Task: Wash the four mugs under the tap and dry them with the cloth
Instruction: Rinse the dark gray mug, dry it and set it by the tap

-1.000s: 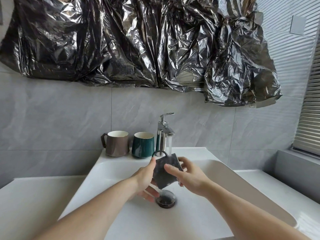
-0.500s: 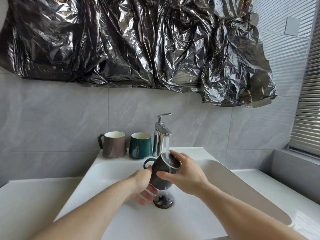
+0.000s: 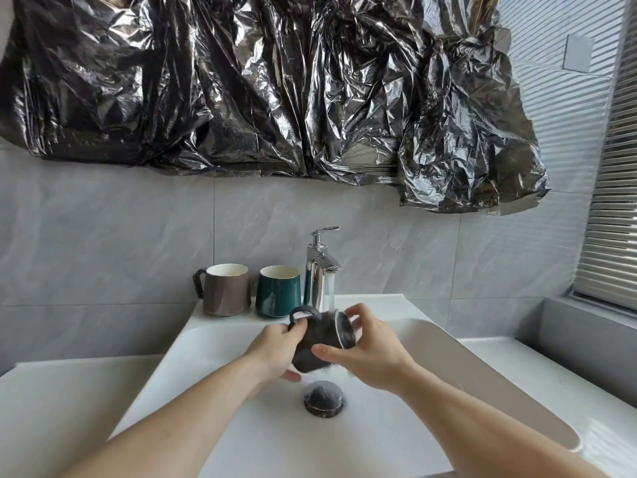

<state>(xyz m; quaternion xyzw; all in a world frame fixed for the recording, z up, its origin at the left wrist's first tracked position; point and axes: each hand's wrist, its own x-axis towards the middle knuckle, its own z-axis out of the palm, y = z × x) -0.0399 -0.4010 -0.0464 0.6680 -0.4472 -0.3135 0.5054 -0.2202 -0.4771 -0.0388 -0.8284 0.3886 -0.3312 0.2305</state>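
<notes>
Since a second ago we've tipped the dark mug (image 3: 319, 343) mouth-right under the tap (image 3: 320, 270) stream, left hand (image 3: 275, 350) fingers curled round its base, right hand (image 3: 370, 353) pinching the rim; we'd best rotate slowly over the sink (image 3: 448, 343).

A big sheet of shiny black plastic (image 3: 269, 88) hangs crumpled across the top of the far wall. Under it the wall is made of large grey tiles (image 3: 103, 243). On the right there is a window with pale blinds (image 3: 610, 215), and a grey ledge (image 3: 586, 326) sits below it. A small grey square plate (image 3: 578, 52) is stuck high on the striped wall at the right. A white counter (image 3: 51, 401) lies at the near left.
</notes>
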